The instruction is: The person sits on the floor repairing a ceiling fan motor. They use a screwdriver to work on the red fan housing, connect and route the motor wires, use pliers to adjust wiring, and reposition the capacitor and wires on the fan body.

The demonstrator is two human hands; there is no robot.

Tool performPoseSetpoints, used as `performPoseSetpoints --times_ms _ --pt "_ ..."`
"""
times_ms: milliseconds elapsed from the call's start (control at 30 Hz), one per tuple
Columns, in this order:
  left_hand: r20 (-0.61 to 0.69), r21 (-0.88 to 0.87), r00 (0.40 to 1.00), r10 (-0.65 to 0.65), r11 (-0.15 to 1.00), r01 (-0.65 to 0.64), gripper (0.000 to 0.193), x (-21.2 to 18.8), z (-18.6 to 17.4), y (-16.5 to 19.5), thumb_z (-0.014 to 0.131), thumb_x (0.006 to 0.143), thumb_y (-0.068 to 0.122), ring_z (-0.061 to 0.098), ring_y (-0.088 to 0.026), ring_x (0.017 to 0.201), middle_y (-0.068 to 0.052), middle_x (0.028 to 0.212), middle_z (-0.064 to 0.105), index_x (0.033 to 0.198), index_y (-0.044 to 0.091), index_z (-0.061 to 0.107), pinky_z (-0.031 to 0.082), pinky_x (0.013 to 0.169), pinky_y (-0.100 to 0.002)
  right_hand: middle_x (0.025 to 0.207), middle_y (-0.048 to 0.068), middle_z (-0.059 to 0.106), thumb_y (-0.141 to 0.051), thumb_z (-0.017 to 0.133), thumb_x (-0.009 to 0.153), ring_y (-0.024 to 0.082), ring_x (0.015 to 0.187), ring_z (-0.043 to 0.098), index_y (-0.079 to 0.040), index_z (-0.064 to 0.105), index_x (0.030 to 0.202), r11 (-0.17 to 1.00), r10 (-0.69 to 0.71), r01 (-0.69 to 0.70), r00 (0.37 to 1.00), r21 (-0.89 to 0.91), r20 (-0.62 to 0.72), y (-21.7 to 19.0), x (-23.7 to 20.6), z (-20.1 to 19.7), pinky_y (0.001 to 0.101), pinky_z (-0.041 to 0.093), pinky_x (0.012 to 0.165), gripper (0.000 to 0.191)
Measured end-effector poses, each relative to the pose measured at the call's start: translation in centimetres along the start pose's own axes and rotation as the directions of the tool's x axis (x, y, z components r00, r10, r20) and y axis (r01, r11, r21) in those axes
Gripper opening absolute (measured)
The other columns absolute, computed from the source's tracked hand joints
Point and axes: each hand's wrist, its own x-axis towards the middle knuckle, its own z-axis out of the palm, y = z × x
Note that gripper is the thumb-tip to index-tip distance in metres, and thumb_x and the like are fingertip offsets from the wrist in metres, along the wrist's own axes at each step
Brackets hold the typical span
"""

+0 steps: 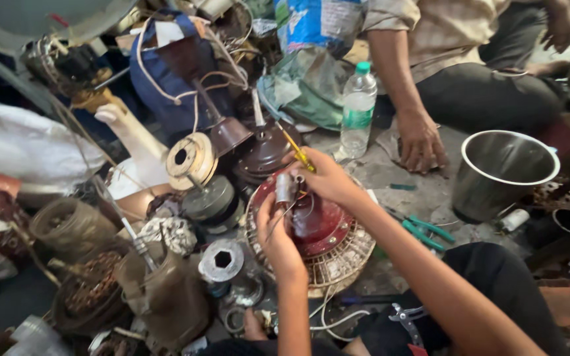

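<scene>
At the centre of the frame the person bends over a dark red motor (315,224) that rests on a round wire grille (338,260) — the grille serves as a cradle, keeping the housing from rolling on the cluttered floor. The left hand (277,238) is closed around a small grey cylinder (285,187) standing upright at the motor's upper edge, with thin wires trailing from under the fingers; held so, the part stays steady for the tool. The right hand (328,177) is clenched on a yellow-handled screwdriver (296,150), its shaft slanting up and left, the working end down by the cylinder, though the tip itself is hidden behind the fingers.

Right of the motor, green-handled pliers (423,231) lie on the bare floor, within easy reach. At the right edge sits a steel pot (506,168) — as far as its open mouth shows, nothing is inside. A clear plastic bottle (357,109) with a green cap stands upright at upper centre; I cannot tell how full it is. Beside it another person's hand (420,142) rests flat on the floor. On the left, a heap of stripped motors includes a winding (97,290) of copper-coloured wire.
</scene>
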Motion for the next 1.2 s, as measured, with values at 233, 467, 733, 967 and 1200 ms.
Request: performPoseSetpoints --times_ms 233,467,733,967,1200 --pt "-0.004 0.117 1.0 0.015 0.993 -0.014 0.039 -1.0 0.4 1.1 0.05 0.097 0.006 0.06 -0.018 0.117 -0.011 0.13 0.063 0.134 -0.002 0.06 0.045 0.104 -0.032 0.106 0.004 0.075 -0.009 0.06 0.102 0.01 0.101 0.068 -0.002 0.06 0.124 0.991 0.038 -0.032 0.998 0.129 -0.044 0.3 -0.4 0.3 0.0243 0.052 0.089 0.023" --pt "0.066 0.087 0.998 -0.007 0.996 0.001 0.044 -1.0 0.3 0.7 0.056 0.094 0.006 0.061 -0.012 0.114 -0.007 0.129 0.064 0.138 0.003 0.052 0.045 0.102 -0.027 0.102 0.005 0.069 -0.007 0.064 0.1 0.015 0.091 0.061 0.0 0.068 0.117 0.993 0.099 -0.06 0.887 0.099 -0.451 1.8 -9.0 0.8 0.0322 0.05 0.083 0.019" --pt "-0.001 0.081 1.0 -0.017 0.997 0.017 0.038 -2.3 -1.8 0.2 0.065 0.094 0.002 0.063 -0.013 0.085 -0.009 0.101 0.066 0.131 0.001 0.056 0.053 0.078 -0.027 0.091 0.008 0.071 -0.008 0.079 0.082 0.022 0.086 0.068 -0.005 0.073 0.105 0.93 0.02 -0.07 0.99 -0.361 -0.139 -0.6 -13.2 2.6 0.0348 0.054 0.081 0.024" --pt "0.084 0.052 0.995 -0.044 0.998 0.04 0.017 -3.1 -3.5 1.9 0.067 0.095 -0.003 0.071 -0.017 0.086 -0.011 0.095 0.069 0.11 -0.005 0.059 0.056 0.075 -0.029 0.089 0.013 0.071 -0.012 0.078 0.082 0.028 0.086 0.068 -0.004 0.072 0.098 0.889 -0.051 -0.026 0.987 -0.458 -0.155 -0.9 -13.6 4.1 0.0374 0.053 0.078 0.019" --pt "0.546 0.639 0.815 0.195 0.533 -0.555 0.02 -4.9 -3.4 7.9 0.065 0.094 0.006 0.069 -0.029 0.092 -0.011 0.102 0.068 0.113 0.004 0.072 0.054 0.078 -0.036 0.081 0.016 0.064 -0.018 0.07 0.091 0.035 0.075 0.064 0.0 0.066 0.095 0.857 -0.1 0.0 0.981 -0.515 -0.166 -0.6 -14.1 3.9 0.0423 0.05 0.067 0.018"
